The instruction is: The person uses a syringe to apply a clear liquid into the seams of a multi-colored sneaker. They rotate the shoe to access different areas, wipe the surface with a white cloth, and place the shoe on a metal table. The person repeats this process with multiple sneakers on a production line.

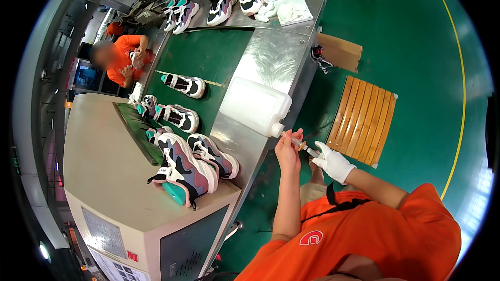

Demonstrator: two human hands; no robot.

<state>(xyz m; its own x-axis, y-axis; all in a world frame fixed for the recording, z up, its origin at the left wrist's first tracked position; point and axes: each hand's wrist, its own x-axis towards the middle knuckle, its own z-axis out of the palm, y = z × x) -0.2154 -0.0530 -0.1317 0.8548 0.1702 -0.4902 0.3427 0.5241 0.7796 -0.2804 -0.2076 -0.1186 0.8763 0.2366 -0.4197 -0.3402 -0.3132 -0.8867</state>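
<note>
In front of the steel table edge, my bare left hand [288, 151] pinches the front end of a small clear syringe [303, 145] with a yellowish collar. A white glove covers my right hand [334, 163], whose fingers close round the syringe's other end. Just beyond my left fingertips is the capped neck of a white plastic jug [255, 106]. The jug lies on its side along the steel rim. Exactly how the fingers sit on the syringe is too small to make out.
Sneakers [182, 85] stand on a green conveyor belt [208, 54]. More shoes [185, 161] rest on a beige machine [120, 177]. White cloth [293, 10] lies at the table's far end. A slatted wooden platform [362, 119] is on the floor. Across the belt, a co-worker in orange [125, 57] handles a shoe.
</note>
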